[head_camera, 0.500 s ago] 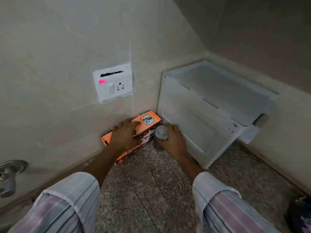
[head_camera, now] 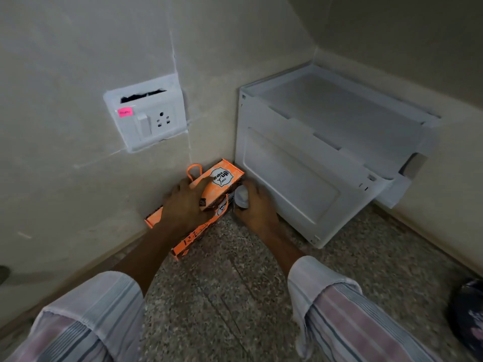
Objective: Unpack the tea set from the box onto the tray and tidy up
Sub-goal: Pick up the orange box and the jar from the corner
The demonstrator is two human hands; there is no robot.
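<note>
Down on the speckled floor (head_camera: pixel 235 296), both arms reached forward from striped sleeves (head_camera: pixel 347 309) toward the corner of the room. The left hand (head_camera: pixel 183 207) lay palm down on top of the orange box (head_camera: pixel 222 178), its fingers curled over the far edge and its thumb across the lid, so it gripped the box from above. An orange cord loop (head_camera: pixel 194 170) stood up just beyond those fingers, at the box's far edge. The right hand (head_camera: pixel 257 210) was wrapped around a small pale cup (head_camera: pixel 241 195), fingers curled on its far side and thumb near its base; the cup sat just beside the box's right end, and its outline was blurred.

The box lay flat on the floor, long side against the wall (head_camera: pixel 78 178), its right end close to a white cabinet (head_camera: pixel 313 158) that filled the corner. Its lid bore a round label reading "Wake Up Time". Whether the box was open or closed at the end near the cup could not be told, and nothing of its contents showed. The cabinet's front panel was closed, with a grey handle (head_camera: pixel 414 165) on its right side. A white socket plate (head_camera: pixel 146 118) with a pink sticker (head_camera: pixel 125 112) was set in the wall above the box.
</note>
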